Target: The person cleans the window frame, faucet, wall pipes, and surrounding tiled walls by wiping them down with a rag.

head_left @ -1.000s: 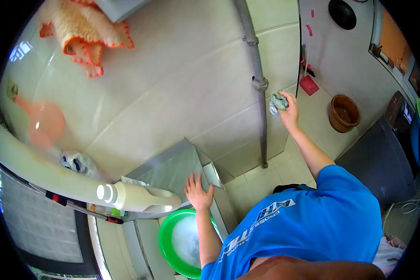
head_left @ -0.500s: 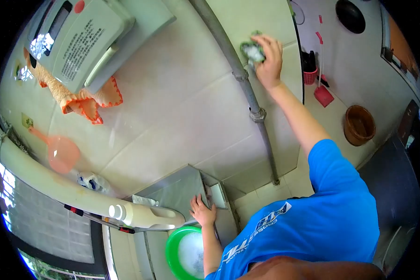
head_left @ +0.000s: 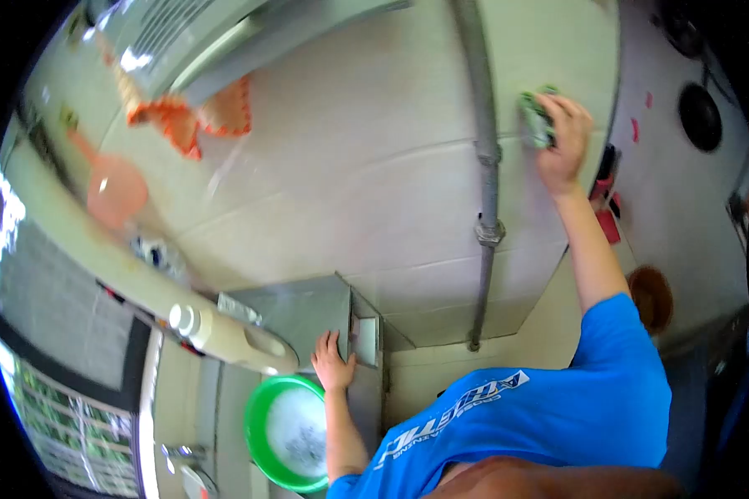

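My right hand (head_left: 564, 137) is closed around a crumpled green scrubber (head_left: 538, 119), pressed against the pale tiled wall (head_left: 374, 191) just right of a grey vertical pipe (head_left: 485, 191). Its fingers hide part of the scrubber. Lower down, my left hand (head_left: 333, 363) lies with fingers spread on the edge of a grey metal surface (head_left: 300, 312). Beside that hand is a green basin (head_left: 258, 420) holding foamy water. A cream jug-shaped bottle (head_left: 225, 337) with a white cap lies in view to its left.
An orange-trimmed cloth (head_left: 171, 121) hangs below a white wall appliance (head_left: 183, 41). A pink dipper (head_left: 116, 191) hangs at left. To the right are a black pan (head_left: 699, 116), a red dustpan (head_left: 607, 226) and a brown bucket (head_left: 651, 299).
The view has swung, shifting the pipe and my right hand rightward in the picture. My right hand still presses the scrubber to the wall, slightly farther from the pipe. My left hand stays on the metal edge.
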A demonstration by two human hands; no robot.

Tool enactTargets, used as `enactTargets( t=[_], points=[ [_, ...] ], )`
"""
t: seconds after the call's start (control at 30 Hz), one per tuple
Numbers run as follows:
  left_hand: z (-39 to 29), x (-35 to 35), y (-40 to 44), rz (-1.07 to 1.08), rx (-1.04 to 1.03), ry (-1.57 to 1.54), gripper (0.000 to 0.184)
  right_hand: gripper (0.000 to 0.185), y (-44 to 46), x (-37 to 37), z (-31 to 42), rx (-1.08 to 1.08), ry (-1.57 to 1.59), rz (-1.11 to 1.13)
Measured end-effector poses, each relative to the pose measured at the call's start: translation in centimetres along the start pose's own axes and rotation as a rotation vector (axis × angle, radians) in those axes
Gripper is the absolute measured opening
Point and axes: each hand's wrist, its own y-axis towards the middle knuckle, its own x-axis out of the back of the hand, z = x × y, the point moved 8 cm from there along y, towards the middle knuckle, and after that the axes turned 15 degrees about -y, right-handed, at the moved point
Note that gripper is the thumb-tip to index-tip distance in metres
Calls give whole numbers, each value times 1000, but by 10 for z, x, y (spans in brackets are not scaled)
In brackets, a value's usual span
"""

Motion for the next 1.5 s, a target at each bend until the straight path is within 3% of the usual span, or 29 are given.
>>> enactTargets(
  t=[0.17,0.23,0.3,0.37,0.43,0.5,0.57,0.6,0.67,0.7,0.77,0.97,1.07,1.17,1.23,1.33,1.4,1.5],
  points=[
    [-6,9,0,-30,69,-33,71,36,-32,2,-10,-158,25,56],
    [-7,8,1,-11,62,-20,71,29,-51,7,-11,-327,211,157],
    [-7,12,1,-28,122,-34,71,30,-58,25,18,-270,208,99],
    [-10,12,2,-2,104,-44,70,29,-53,25,60,-237,398,53],
    [-6,11,3,-8,116,-55,69,31,-41,20,118,104,460,178],
    [-4,13,1,-15,105,-63,68,32,-24,-2,146,123,427,138],
    [-4,10,2,33,123,-59,67,35,-4,-14,139,-239,415,-173],
    [-5,13,2,-4,91,-71,66,35,5,-26,152,-227,424,-181],
    [-3,14,2,-10,91,-91,66,32,21,-55,189,-116,117,-92],
    [-3,15,2,0,89,-99,66,32,22,-60,204,-110,120,-101],
    [-2,15,3,16,106,-91,67,34,21,-71,247,-30,150,-131],
    [2,14,-2,12,50,-127,69,29,-36,-108,423,503,479,246],
    [5,13,-3,4,31,-144,68,27,-19,-117,458,540,559,279],
    [4,15,-3,10,35,-159,66,25,45,-128,479,562,528,159],
    [6,15,-3,9,40,-168,67,26,96,-130,490,543,537,-48],
    [6,16,-3,3,33,-177,65,38,166,-134,508,506,498,-152],
    [6,15,-3,2,29,-182,65,33,201,-125,514,369,355,-267],
    [8,14,-2,23,39,-191,65,30,203,-130,529,258,232,-251]
  ],
)
